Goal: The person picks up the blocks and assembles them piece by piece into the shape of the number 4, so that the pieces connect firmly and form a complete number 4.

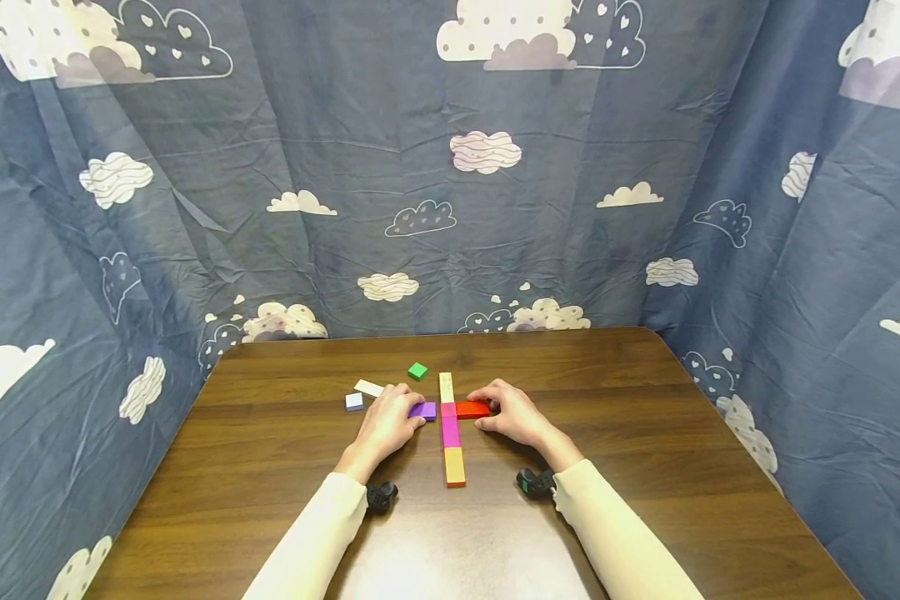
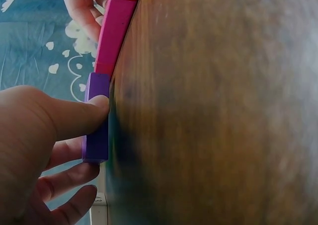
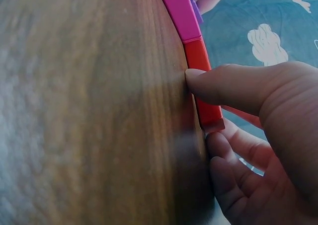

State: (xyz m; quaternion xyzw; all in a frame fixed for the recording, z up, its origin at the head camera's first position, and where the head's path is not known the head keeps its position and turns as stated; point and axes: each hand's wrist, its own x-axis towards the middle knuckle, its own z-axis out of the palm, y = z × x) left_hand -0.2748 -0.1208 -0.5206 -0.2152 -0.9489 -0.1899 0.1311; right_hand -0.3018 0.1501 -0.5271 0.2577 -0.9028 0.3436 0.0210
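Observation:
My left hand (image 1: pixel 390 418) pinches a purple block (image 2: pixel 97 128) between thumb and fingers, its end right by the column of blocks. On the other side my right hand (image 1: pixel 519 417) pinches a red block (image 3: pixel 202 98), whose end meets the column. Running away from me, the column consists of an orange block (image 1: pixel 454 465), a magenta block (image 1: pixel 451 432), a pink block (image 1: pixel 448 409) and a cream block (image 1: pixel 446 387). Both held blocks lie level with the pink one, on opposite sides. In the left wrist view the thumb covers part of the purple block.
A green block (image 1: pixel 417 371) lies beyond my left hand. Left of that hand are a white block (image 1: pixel 369 387), partly behind it, and a pale blue block (image 1: pixel 354 402). All lie on a brown wooden table (image 1: pixel 270 467) with a cloud-patterned curtain (image 1: pixel 420 275) around it.

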